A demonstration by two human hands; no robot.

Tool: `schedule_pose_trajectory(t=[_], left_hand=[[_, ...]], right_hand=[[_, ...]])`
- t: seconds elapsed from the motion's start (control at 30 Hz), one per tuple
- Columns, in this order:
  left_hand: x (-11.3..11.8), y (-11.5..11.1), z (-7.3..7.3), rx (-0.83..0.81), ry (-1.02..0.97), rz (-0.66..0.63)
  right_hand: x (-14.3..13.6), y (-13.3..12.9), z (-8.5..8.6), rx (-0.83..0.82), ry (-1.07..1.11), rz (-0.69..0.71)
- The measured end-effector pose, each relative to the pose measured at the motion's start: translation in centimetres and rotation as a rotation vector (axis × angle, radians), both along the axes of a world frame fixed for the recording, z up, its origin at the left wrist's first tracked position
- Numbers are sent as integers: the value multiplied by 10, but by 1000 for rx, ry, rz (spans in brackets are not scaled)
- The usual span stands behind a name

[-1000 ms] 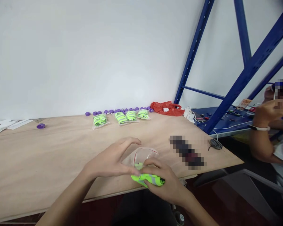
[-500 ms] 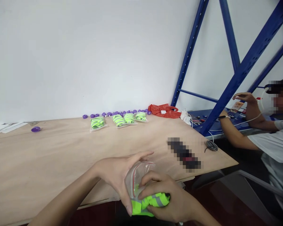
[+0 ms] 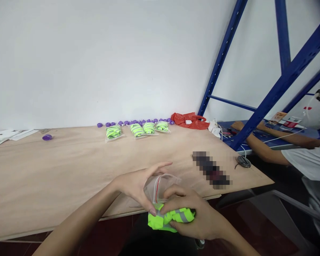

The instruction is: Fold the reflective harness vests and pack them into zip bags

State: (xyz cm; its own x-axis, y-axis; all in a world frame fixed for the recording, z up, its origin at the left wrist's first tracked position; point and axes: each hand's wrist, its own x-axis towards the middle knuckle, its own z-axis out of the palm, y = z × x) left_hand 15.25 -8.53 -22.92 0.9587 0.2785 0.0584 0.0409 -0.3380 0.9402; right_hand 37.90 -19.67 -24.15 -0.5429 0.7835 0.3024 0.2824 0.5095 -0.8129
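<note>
Neon-yellow folded vest with grey reflective strips sits low in the frame, just right of centre, past the near edge of the wooden table. The right hand is closed around it from the right, fingers curled over the top of the bundle. The left hand pinches a clear zip bag with a red seal line, thumb and fingertips closed on the bag's lower edge, right where it meets the vest; the bag's mouth stands open just above the bundle.

Toward the far side of the table, in the middle of the frame, four packed bags of the same yellow cloth lie in a row, with a line of small purple caps behind them and one purple cap apart at the left. A red plastic bag lies right of the row. At the right edge another person's arm rests on a blue shelf
</note>
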Motion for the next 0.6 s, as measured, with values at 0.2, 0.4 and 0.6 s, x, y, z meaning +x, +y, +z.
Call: schedule_pose_trajectory(t=[0.2,0.4,0.6], left_hand=[[0,-3,17,208,221,90],[-11,2,25,446,276,115],[-9,0,20,205,264,78]], right_hand=[[-1,4,11,-56,-174,41],[3,5,12,-134,-238,40],[-4,9,16,-121,-177,91]])
